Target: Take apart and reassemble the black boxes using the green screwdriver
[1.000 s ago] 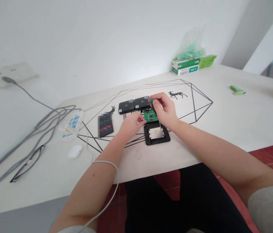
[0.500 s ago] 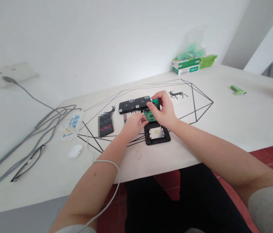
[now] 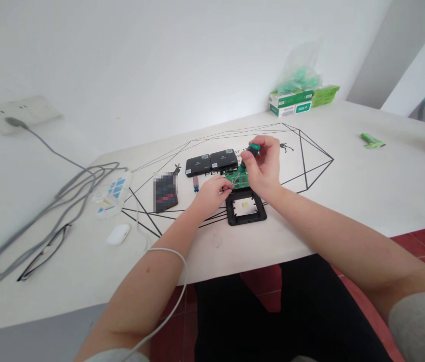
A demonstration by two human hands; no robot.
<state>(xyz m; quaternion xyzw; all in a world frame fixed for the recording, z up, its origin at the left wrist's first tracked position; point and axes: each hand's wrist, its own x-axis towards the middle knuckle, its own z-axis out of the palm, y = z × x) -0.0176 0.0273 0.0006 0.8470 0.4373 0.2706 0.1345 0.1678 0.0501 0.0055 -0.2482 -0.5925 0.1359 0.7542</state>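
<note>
In my right hand (image 3: 267, 168) is a green and black screwdriver (image 3: 250, 154), held tilted. Its shaft slants down and left toward the lower left corner of a green circuit board (image 3: 240, 180). My left hand (image 3: 214, 193) is closed in a pinch at that corner, with the fingertips close to the screwdriver tip. Just in front of the board lies an open black case half (image 3: 231, 217) with a silver metal plate (image 3: 245, 206) inside and a small yellowish square on it. The right hand covers the board's right side.
Two black boxes (image 3: 198, 164) lie side by side behind my hands. A small screwdriver-like tool (image 3: 196, 183) and a phone (image 3: 165, 193) are on the left, with a white earphone case (image 3: 118, 234), glasses (image 3: 44, 253) and grey cable (image 3: 57, 198). Green boxes (image 3: 291, 98) stand by the wall.
My right hand has shifted slightly right, and the screwdriver has swung from nearly upright to a slant, its tip now by the left fingertips. The left hand stays almost where it was.
</note>
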